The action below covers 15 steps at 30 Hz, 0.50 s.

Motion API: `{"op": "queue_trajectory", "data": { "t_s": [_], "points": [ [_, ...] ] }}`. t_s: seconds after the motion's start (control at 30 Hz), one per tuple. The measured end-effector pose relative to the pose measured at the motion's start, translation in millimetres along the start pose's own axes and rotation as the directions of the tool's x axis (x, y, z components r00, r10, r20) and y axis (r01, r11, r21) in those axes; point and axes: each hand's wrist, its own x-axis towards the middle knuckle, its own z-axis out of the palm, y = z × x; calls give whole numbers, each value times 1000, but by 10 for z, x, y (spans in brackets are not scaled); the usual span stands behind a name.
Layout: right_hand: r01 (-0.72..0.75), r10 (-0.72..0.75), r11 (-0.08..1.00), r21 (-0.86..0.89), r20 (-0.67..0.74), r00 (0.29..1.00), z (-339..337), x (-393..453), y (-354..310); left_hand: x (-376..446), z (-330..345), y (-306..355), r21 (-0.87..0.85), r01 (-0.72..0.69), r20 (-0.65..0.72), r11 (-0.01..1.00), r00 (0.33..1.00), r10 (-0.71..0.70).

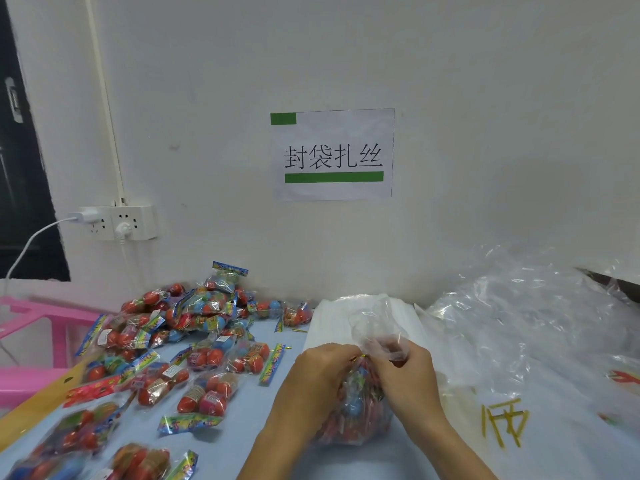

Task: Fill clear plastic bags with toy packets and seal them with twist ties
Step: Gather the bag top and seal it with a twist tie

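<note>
Left hand (320, 370): pinching the gathered neck of the clear plastic bag stuffed with toy packets (356, 414).
Right hand (403, 372): clamped on that neck too, opposite side.
Thin gold twist tie (360, 357): right between the fingertips, lying crosswise.
Bag body: hanging below both grips, its loose mouth flaring above.
Next call: probably twisting the tie.

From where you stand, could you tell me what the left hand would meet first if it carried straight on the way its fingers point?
The left hand points right, at the gathered neck of the filled bag, where it already pinches the gold twist tie. Going on, it would probably meet the right hand just beyond.
</note>
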Motion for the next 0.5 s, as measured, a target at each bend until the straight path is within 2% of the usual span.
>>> {"op": "queue_trajectory", "data": {
  "t_s": [0.13, 0.3, 0.5],
  "points": [
    [-8, 8, 1000, -12, 2, 1000, -6, 9, 11, -14, -4, -32, 90, -53, 9, 995, 999, 52],
    [6, -6, 1000, -8, -10, 1000, -2, 2, 2, 3, -8, 16, -64, 85, -35, 994, 996, -88],
    [8, -8, 1000, 3, 8, 1000, 4, -8, -10, -8, -21, 38, -23, 89, -21, 996, 996, -90]
  ]
}}
